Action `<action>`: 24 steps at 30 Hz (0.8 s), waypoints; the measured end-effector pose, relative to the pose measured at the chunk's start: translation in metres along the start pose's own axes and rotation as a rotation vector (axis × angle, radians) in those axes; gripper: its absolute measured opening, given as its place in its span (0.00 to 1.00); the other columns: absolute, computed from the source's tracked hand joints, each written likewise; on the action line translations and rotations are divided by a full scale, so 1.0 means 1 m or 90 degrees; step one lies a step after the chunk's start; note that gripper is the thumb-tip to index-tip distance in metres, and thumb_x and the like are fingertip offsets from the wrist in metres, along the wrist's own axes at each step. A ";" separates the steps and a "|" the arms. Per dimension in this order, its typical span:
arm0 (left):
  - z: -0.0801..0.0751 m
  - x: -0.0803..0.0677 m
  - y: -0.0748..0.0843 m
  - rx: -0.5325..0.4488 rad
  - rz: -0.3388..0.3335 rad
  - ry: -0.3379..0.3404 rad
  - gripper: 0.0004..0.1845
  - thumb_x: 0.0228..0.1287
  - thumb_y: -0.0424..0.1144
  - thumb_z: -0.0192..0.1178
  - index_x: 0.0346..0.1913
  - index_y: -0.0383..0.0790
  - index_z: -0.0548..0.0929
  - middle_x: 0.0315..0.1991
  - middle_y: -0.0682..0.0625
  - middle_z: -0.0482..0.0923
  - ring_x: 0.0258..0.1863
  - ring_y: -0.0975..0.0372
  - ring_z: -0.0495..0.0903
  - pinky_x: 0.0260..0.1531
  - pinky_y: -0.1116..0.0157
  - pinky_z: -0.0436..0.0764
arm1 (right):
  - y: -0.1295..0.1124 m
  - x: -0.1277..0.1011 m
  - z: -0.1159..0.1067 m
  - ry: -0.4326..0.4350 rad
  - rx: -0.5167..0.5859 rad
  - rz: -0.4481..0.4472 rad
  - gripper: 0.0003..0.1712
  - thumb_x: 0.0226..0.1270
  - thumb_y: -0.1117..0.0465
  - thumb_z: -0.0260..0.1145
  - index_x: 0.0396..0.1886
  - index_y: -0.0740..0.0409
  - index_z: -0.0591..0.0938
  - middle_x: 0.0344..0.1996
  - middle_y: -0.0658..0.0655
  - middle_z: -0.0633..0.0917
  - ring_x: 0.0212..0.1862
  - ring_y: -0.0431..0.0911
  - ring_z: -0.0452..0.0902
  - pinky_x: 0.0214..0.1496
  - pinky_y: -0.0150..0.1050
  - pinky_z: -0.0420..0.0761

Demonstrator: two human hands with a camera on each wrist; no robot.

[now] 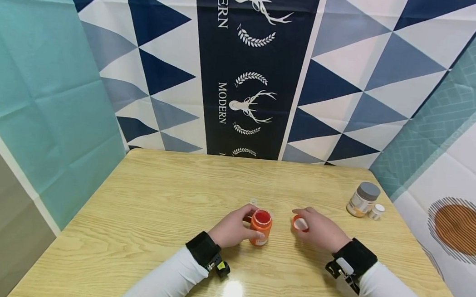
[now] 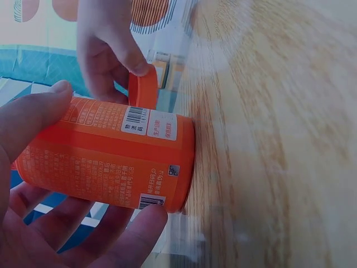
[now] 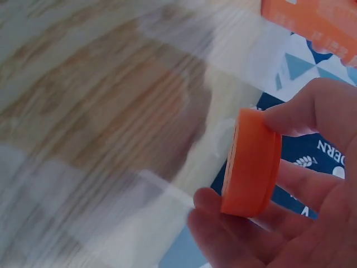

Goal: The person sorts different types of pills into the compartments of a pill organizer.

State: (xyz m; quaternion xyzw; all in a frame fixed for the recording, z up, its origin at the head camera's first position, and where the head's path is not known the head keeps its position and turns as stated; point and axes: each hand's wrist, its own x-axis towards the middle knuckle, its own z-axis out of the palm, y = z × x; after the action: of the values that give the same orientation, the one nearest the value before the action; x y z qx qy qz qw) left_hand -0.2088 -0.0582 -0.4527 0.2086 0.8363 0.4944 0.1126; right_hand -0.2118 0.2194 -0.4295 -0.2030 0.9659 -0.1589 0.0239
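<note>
An orange bottle (image 1: 261, 236) stands upright and uncapped on the table, its red-rimmed mouth facing up. My left hand (image 1: 235, 228) holds it from the left, thumb on one side and fingers round the other. Printed text and a barcode cover the bottle's side (image 2: 106, 148) in the left wrist view. To its right, apart from it, my right hand (image 1: 319, 228) pinches an orange screw cap (image 1: 300, 223) between thumb and fingers. The cap's pale inner face shows in the head view; in the right wrist view the cap (image 3: 251, 162) is seen edge-on, just off the wood.
On the right side of the wooden table (image 1: 170, 180) stand a grey-lidded jar (image 1: 363, 200) and a small white bottle (image 1: 376, 212). A small clear object (image 1: 253, 201) lies behind the orange bottle. Patterned cloth (image 1: 250, 76) hangs along the back and both sides.
</note>
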 end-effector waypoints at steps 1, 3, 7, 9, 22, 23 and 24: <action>0.000 0.000 0.000 -0.001 -0.001 -0.001 0.27 0.54 0.48 0.76 0.56 0.58 0.77 0.47 0.64 0.79 0.51 0.65 0.77 0.51 0.60 0.76 | 0.000 0.000 0.000 -0.001 -0.004 -0.003 0.29 0.60 0.57 0.73 0.60 0.62 0.79 0.48 0.59 0.81 0.47 0.51 0.79 0.53 0.53 0.79; 0.000 0.000 0.000 -0.002 -0.003 -0.001 0.27 0.54 0.48 0.76 0.56 0.58 0.77 0.47 0.64 0.79 0.51 0.65 0.77 0.51 0.60 0.76 | 0.002 0.000 0.001 -0.002 -0.012 -0.010 0.27 0.59 0.58 0.74 0.57 0.63 0.81 0.48 0.60 0.81 0.48 0.52 0.79 0.53 0.54 0.79; 0.000 -0.001 0.001 -0.005 -0.004 -0.002 0.27 0.54 0.49 0.76 0.56 0.58 0.76 0.47 0.64 0.79 0.51 0.65 0.77 0.51 0.59 0.75 | 0.004 0.002 0.005 -0.007 -0.017 -0.015 0.26 0.58 0.61 0.73 0.57 0.65 0.81 0.50 0.64 0.81 0.52 0.58 0.77 0.55 0.56 0.77; 0.000 -0.001 0.001 -0.004 -0.003 -0.003 0.27 0.54 0.49 0.76 0.56 0.58 0.76 0.47 0.64 0.79 0.52 0.65 0.77 0.51 0.59 0.75 | 0.006 0.002 0.008 -0.013 -0.018 -0.019 0.26 0.59 0.63 0.71 0.57 0.67 0.80 0.51 0.66 0.81 0.53 0.59 0.77 0.55 0.56 0.77; 0.004 -0.002 0.005 -0.010 -0.002 -0.019 0.28 0.56 0.45 0.75 0.59 0.53 0.76 0.48 0.63 0.79 0.51 0.65 0.76 0.51 0.62 0.75 | 0.015 0.004 0.018 -0.025 -0.001 -0.012 0.29 0.61 0.62 0.68 0.61 0.69 0.76 0.53 0.66 0.80 0.55 0.58 0.77 0.56 0.55 0.76; 0.005 -0.002 0.004 -0.010 -0.002 -0.019 0.28 0.56 0.44 0.75 0.59 0.53 0.76 0.48 0.63 0.79 0.51 0.65 0.76 0.51 0.62 0.76 | 0.015 0.004 0.018 -0.024 -0.001 -0.010 0.29 0.62 0.62 0.69 0.62 0.69 0.76 0.54 0.66 0.80 0.55 0.58 0.77 0.56 0.55 0.76; 0.006 -0.001 0.004 -0.008 -0.004 -0.018 0.29 0.56 0.45 0.75 0.59 0.53 0.75 0.48 0.62 0.79 0.51 0.65 0.77 0.51 0.62 0.76 | 0.015 0.003 0.018 -0.023 0.002 -0.007 0.30 0.62 0.62 0.69 0.62 0.69 0.75 0.54 0.66 0.80 0.55 0.58 0.77 0.57 0.55 0.76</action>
State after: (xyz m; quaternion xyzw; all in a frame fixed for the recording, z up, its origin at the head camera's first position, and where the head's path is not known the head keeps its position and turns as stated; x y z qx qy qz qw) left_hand -0.2044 -0.0529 -0.4523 0.2124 0.8322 0.4960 0.1274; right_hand -0.2186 0.2261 -0.4510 -0.2112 0.9640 -0.1566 0.0405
